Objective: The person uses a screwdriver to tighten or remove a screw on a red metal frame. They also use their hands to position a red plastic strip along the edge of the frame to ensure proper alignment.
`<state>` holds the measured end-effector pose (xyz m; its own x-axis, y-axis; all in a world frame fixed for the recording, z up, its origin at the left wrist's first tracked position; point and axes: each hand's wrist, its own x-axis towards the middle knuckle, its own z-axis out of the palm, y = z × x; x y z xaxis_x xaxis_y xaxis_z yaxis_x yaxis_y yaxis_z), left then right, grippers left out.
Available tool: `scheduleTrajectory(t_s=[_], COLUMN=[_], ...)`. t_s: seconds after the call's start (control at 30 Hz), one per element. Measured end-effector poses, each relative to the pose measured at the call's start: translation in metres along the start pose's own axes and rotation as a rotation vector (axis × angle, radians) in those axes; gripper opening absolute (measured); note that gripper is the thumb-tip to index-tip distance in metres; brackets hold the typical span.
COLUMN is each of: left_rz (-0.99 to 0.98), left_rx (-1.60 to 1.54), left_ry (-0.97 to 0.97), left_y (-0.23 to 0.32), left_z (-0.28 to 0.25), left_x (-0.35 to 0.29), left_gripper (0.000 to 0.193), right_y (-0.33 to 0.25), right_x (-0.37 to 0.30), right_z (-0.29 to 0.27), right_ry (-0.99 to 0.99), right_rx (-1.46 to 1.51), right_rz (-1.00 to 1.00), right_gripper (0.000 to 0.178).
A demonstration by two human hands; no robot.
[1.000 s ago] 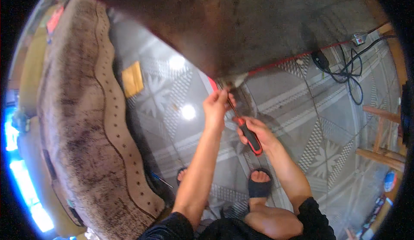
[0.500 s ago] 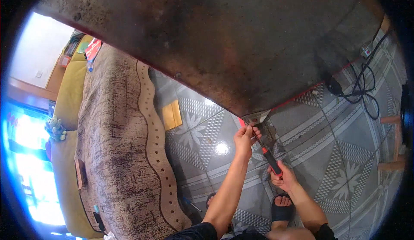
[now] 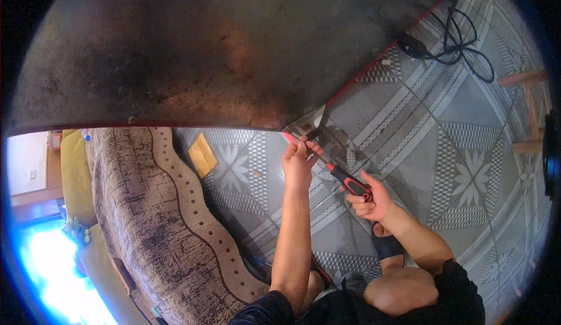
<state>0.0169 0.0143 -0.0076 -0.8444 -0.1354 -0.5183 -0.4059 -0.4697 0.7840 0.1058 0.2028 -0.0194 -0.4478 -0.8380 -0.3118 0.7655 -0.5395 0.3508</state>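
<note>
A screwdriver with a black and red handle [image 3: 346,179] slants up and left, its thin shaft running to my left fingers. My right hand [image 3: 374,199] is closed around the back of the handle, thumb stretched along it. My left hand [image 3: 299,160] is closed in a pinch at the shaft's front end, just below a metal corner bracket [image 3: 316,118]. What the pinch holds and the screwdriver's tip are hidden by the fingers. The bracket sits at the near corner of a large, dark, stained panel [image 3: 193,50] with red edges.
A brown patterned cover [image 3: 152,208] drapes over a yellow-green sofa [image 3: 76,167] at left. A yellow-brown flat piece [image 3: 202,155] lies on the grey patterned tiles [image 3: 403,144]. Black cable [image 3: 450,50] coils at far right, near a wooden frame [image 3: 529,114].
The view has turned, so the panel corner and both hands appear farther left and higher. My right hand's grip has shifted on the screwdriver handle, with the thumb now extended.
</note>
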Motion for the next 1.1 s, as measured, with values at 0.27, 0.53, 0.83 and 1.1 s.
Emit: scheduleTrajectory(t_s=[0.27, 0.53, 0.83, 1.1], left_rz=[-0.028, 0.030, -0.122, -0.127], left_rx=[-0.041, -0.044, -0.352, -0.357], left_ry=[-0.018, 0.086, 0.229, 0.228], left_y=[0.005, 0.010, 0.014, 0.016], left_z=[-0.002, -0.008, -0.008, -0.001], left_x=[-0.005, -0.001, 0.040, 0.041], left_gripper=[0.016, 0.015, 0.017, 0.020], right_y=[0.023, 0.007, 0.020, 0.033], right_x=[0.009, 0.008, 0.007, 0.023], right_z=[0.000, -0.015, -0.004, -0.013], right_ry=[0.470, 0.206, 0.524, 0.535], right_rx=[-0.833, 0.004, -1.111, -1.433], right_rz=[-0.580, -0.092, -0.801, -1.179], right_gripper=[0.024, 0.049, 0.026, 0.034])
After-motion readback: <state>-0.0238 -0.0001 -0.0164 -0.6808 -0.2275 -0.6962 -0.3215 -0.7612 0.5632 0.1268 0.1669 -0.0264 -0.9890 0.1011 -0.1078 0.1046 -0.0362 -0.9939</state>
